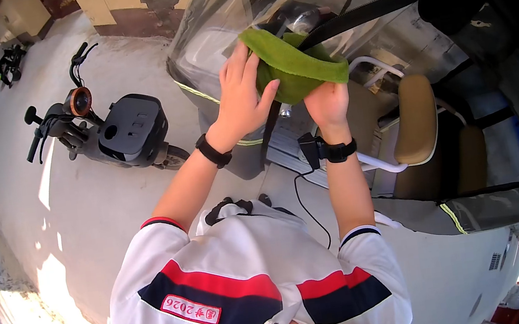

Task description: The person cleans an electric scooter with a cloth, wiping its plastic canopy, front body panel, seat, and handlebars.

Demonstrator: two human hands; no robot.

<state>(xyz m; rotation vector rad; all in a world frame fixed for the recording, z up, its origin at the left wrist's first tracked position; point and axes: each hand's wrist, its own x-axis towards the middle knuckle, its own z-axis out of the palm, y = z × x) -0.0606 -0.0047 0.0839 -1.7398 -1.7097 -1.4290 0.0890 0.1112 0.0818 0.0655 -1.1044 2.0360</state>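
Note:
A green cloth [297, 72] is folded over in front of me, against the clear plastic cover of a vehicle. My left hand [240, 96] lies against the cloth's left side, fingers stretched out and thumb apart. Below its right end, my right hand [329, 105] grips the cloth from underneath; most of those fingers are hidden by it. A black zipper-edged strip [377, 12] of the cover runs behind the cloth and comes out below it. Both wrists wear black bands, and a black cable hangs from the right one.
Inside the covered vehicle are a brown padded armrest or seat part [417, 118] and a white tube frame [378, 64]. A dark electric scooter [130, 126] stands to the left on concrete. People and another two-wheeler [8, 67] are far off at the upper left.

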